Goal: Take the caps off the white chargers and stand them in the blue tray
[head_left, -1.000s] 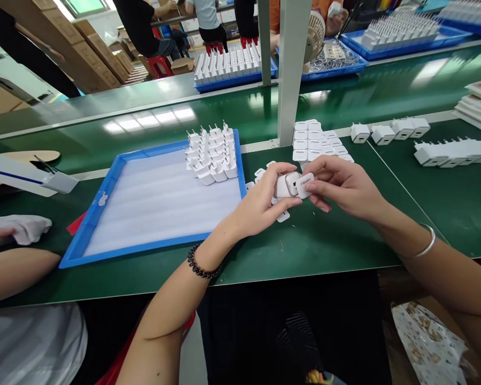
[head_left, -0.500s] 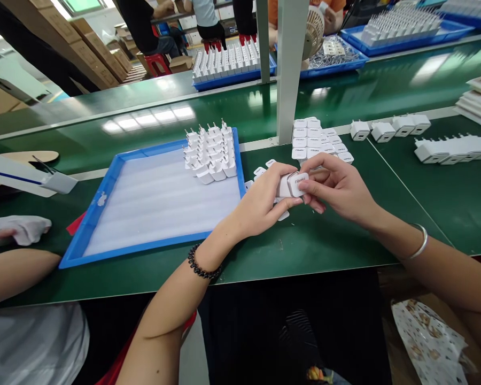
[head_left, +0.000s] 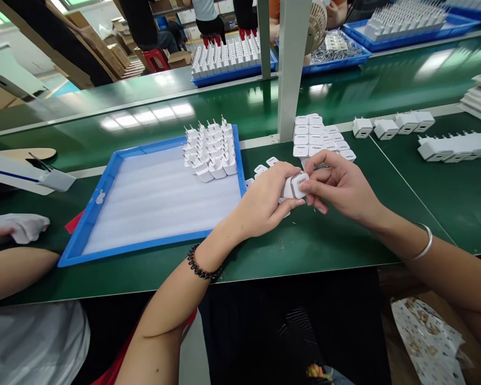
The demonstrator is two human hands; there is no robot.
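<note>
My left hand (head_left: 261, 204) is closed around a white plug charger (head_left: 288, 188), gripping it between thumb and fingers. The thumb and fingertips of my right hand (head_left: 342, 186) pinch its printed end piece (head_left: 300, 186), and a grey line runs round the charger just behind that piece. Loose white end pieces (head_left: 271, 161) lie on the green bench beyond my left hand, partly covered by it. Rows of printed white pieces (head_left: 308, 138) sit close together just past my right hand.
A blue-rimmed tray (head_left: 144, 245) at left holds a block of chargers (head_left: 210, 152), prongs up. More chargers (head_left: 406, 123) stand at right, with a row (head_left: 459, 147) nearer. A grey post (head_left: 291, 69) rises behind my hands. A co-worker's hand holds a white cloth (head_left: 18, 227) at far left.
Both hands stay together on the charger, which has tilted slightly so its printed face shows less. The view has shifted a little.
</note>
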